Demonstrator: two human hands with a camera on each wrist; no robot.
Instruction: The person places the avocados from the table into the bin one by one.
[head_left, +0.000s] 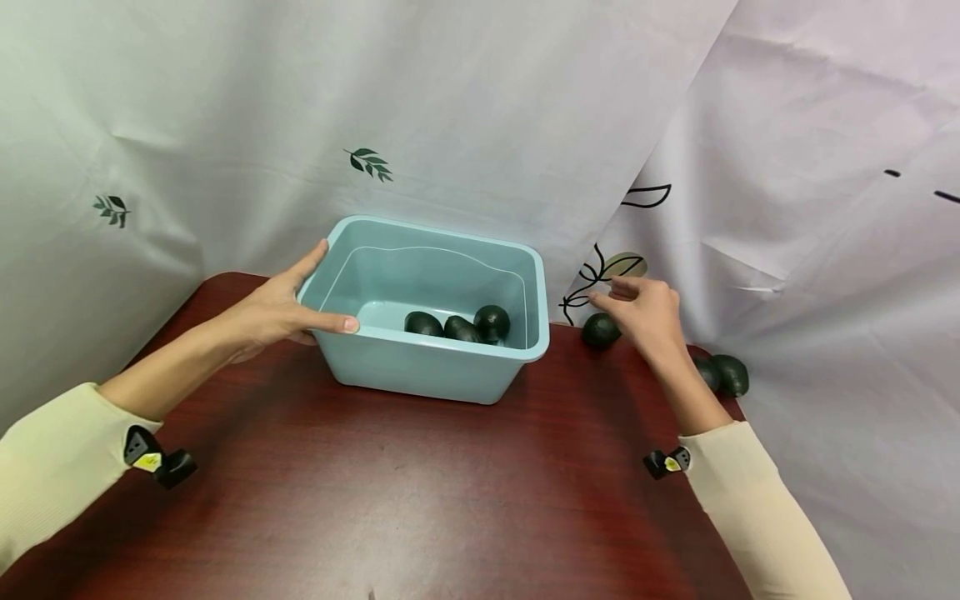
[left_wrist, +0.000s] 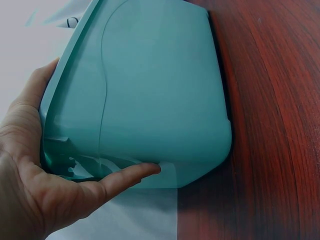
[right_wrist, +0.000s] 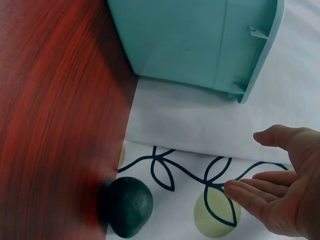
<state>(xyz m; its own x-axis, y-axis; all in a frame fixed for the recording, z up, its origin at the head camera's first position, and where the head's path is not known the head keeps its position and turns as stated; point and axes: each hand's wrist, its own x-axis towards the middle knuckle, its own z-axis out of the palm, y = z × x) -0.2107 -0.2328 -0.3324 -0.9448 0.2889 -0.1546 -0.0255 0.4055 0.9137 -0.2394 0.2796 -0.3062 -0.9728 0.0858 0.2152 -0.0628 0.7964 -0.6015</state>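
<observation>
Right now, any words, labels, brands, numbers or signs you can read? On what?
None readable.
Yellow label by the left wrist camera: too small to read.
Yellow patch by the right wrist camera: also too small.
Light-blue plastic bin: no lettering on visible sides.
White cloth: printed leaves and line strokes, no lettering visible.

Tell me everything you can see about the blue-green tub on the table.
The tub is pale blue-green, smooth and plastic-looking: roughly rectangular, with rounded corners, an open top and a projecting rim. A thin line curves along its walls. It stands upright near the far edge of the reddish-brown table. Three dark green avocados show inside it, toward the near side. The left hand grips its left end.
</observation>
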